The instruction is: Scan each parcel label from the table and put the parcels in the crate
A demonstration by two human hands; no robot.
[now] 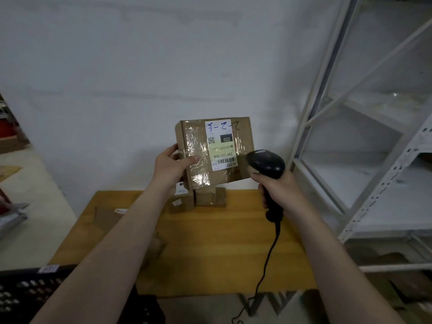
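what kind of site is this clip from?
Likely a parcel sorting or stockroom area: a labelled cardboard parcel held up to a corded barcode scanner, white metal shelving beside the wooden table.

At the centre of the frame, the brown rectangular cardboard parcel (198, 160) gleams where glossy clear tape bands it. Its white paper label (222, 146) carries blue handwriting at the top, a black block with white digits, a pale yellow-green strip and a black barcode. Right of it, the black plastic handheld scanner (266, 163) trails a black cable (268, 253). Lower down, the honey-yellow wooden table (210, 249) shows darker grain streaks, and the small brown cardboard boxes (210, 197) match the parcel. The black plastic crate (28, 288), lower left, has a grid of holes. The metal shelving (385, 213) at right is whitish grey, and the wall (117, 66) is off-white.
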